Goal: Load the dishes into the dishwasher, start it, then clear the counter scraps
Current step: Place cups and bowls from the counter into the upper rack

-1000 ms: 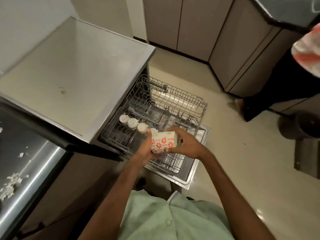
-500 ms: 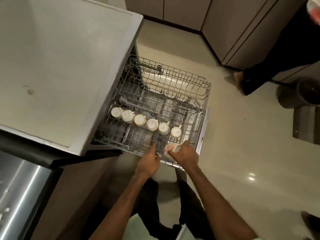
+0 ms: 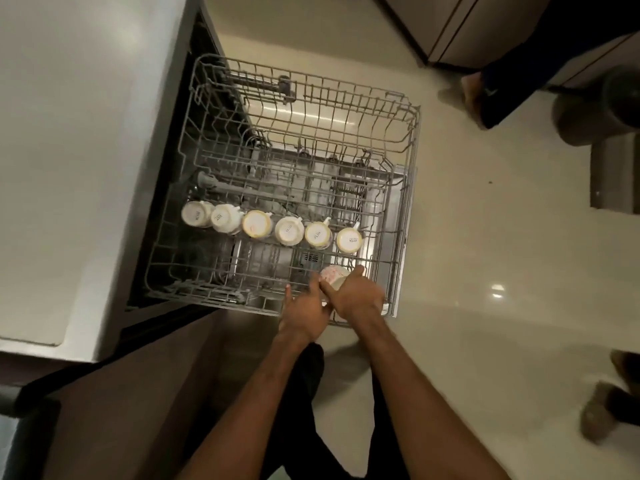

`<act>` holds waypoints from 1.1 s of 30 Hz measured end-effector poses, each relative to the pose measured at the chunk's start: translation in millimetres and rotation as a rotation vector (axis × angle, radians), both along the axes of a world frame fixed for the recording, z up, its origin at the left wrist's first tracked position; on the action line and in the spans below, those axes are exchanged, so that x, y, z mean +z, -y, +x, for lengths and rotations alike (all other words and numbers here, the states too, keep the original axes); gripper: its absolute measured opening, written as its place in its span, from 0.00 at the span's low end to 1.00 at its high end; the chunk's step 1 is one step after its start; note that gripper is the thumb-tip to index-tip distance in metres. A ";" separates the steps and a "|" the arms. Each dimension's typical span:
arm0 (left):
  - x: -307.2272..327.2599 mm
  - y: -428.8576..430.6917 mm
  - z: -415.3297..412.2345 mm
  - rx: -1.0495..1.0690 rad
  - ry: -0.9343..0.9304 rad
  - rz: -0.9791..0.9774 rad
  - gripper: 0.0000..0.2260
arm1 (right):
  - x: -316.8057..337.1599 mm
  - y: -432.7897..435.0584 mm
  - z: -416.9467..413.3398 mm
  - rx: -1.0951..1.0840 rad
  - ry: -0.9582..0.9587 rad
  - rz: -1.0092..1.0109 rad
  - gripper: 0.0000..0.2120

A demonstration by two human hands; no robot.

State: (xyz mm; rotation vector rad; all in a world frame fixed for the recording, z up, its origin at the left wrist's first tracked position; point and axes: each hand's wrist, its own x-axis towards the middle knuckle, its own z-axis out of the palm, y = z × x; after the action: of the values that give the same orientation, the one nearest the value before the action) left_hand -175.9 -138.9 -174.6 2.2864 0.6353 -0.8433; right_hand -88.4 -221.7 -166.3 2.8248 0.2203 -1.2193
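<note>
The dishwasher's grey wire upper rack (image 3: pixel 412 140) is pulled out over the floor. Several white cups (image 3: pixel 256 224) stand upside down in a row across it. At the rack's near right corner, my right hand (image 3: pixel 356 294) grips a white mug with red flowers (image 3: pixel 332 274), upside down and low in the rack. My left hand (image 3: pixel 304 306) is right beside it, thumb touching the mug and index finger pointing out over the rack's front edge. Most of the mug is hidden behind my hands.
A pale countertop (image 3: pixel 79 140) covers the dishwasher on the left. Another person's leg and foot (image 3: pixel 485 98) stand at the top right by the cabinets, next to a dark round bin (image 3: pixel 595 112). A foot (image 3: pixel 602 414) is at the lower right on the shiny floor.
The mug went from held up in both hands above the rack down into the rack's near right corner, turned upside down. My head has leaned over the rack, so the view looks straight down.
</note>
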 end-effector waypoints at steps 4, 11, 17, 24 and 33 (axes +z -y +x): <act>-1.7 -15.6 5.5 0.030 0.022 -0.004 0.22 | 4.1 14.3 15.5 0.029 -0.098 0.095 0.30; -0.1 -26.7 7.9 0.050 0.084 -0.009 0.20 | -3.4 26.9 14.1 0.005 -0.149 0.150 0.22; 1.5 -28.8 13.7 0.077 0.019 -0.023 0.20 | -8.5 35.5 6.8 -0.046 -0.153 0.196 0.25; 3.4 -25.2 17.8 0.054 -0.015 -0.015 0.22 | -8.1 42.9 4.0 -0.024 -0.153 0.260 0.21; -2.0 -11.8 17.8 0.007 -0.035 -0.033 0.26 | -11.7 50.2 7.5 -0.057 -0.143 0.345 0.19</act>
State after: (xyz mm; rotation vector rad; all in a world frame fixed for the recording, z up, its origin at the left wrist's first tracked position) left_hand -158.1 -127.1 -176.6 2.2433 0.6404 -0.8851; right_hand -80.9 -271.8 -178.1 3.0458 0.3952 -1.5329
